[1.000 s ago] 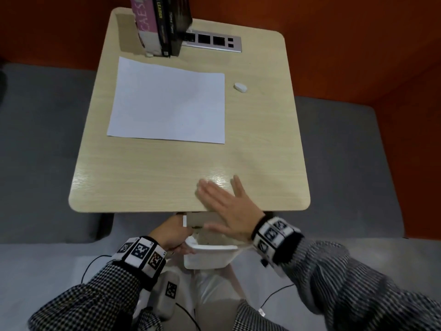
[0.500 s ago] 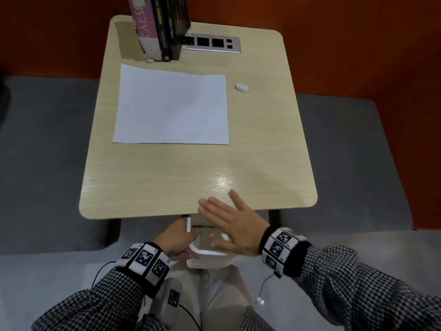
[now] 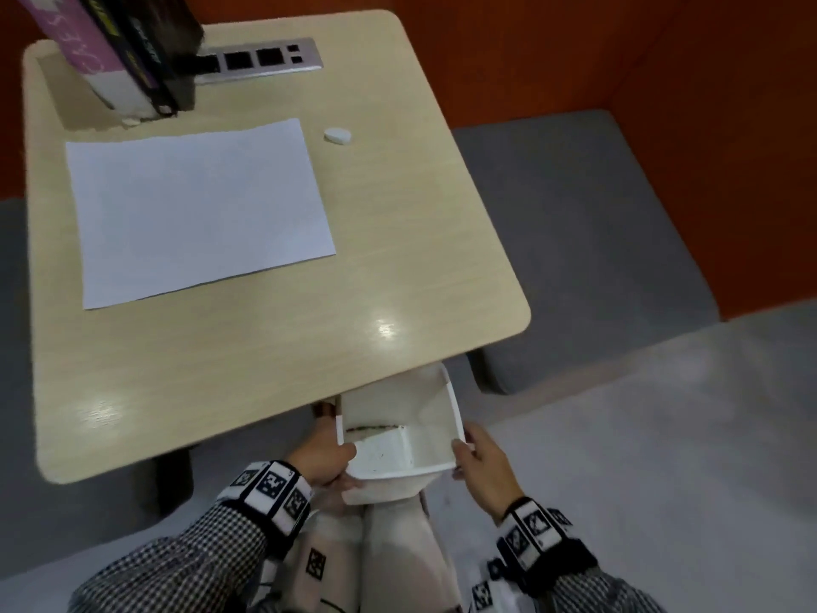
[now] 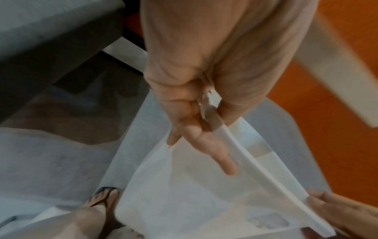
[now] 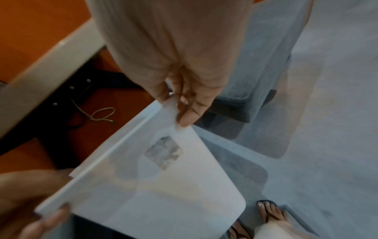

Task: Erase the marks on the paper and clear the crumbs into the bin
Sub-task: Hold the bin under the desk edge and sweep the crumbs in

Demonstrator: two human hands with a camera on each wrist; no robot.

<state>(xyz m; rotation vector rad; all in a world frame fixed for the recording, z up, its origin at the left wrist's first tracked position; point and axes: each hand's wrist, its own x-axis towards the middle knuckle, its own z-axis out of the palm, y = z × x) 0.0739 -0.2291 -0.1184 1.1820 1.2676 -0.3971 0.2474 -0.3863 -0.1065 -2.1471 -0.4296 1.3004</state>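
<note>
Fingers first: the left hand [image 3: 325, 453] has its thumb hooked over the near-left corner of the white bin [image 3: 435, 402] with the other fingers curled underneath, so that corner's rim is pinched between them. The left wrist view confirms it, thumb [image 4: 231, 103] on one side of the thin rim, fingers [image 4: 206, 145] lying along the outer wall. Over on the other side, the right hand [image 3: 482, 462] clamps the near-right corner the same way, fingertips [image 5: 188, 116] pressed on the wall, thumb over the edge. Both hands on the bin, then, and it hangs between them just below the near edge of the table [image 3: 247, 347], over the person's lap, tipped so its open mouth faces the head camera. Inside, a thin dark line of crumbs [image 3: 376, 428] lies along the fold where floor meets far wall, with a few specks scattered nearer.

Further out, up on the table, the paper [image 3: 199, 205] lies flat and looks plain white from here; whether any faint marks remain cannot be told. The eraser [image 3: 337, 136] sits just beyond the paper's far-right corner, apart from it. At the far-left corner stand a few books [image 3: 128, 46], next to a silver socket strip [image 3: 261, 61] set into the tabletop. Checked sleeves [image 3: 190, 564] and marker-tagged wristbands [image 3: 269, 488] frame the bottom of the head view, and sandalled feet [image 5: 267, 210] show on the grey floor below.
</note>
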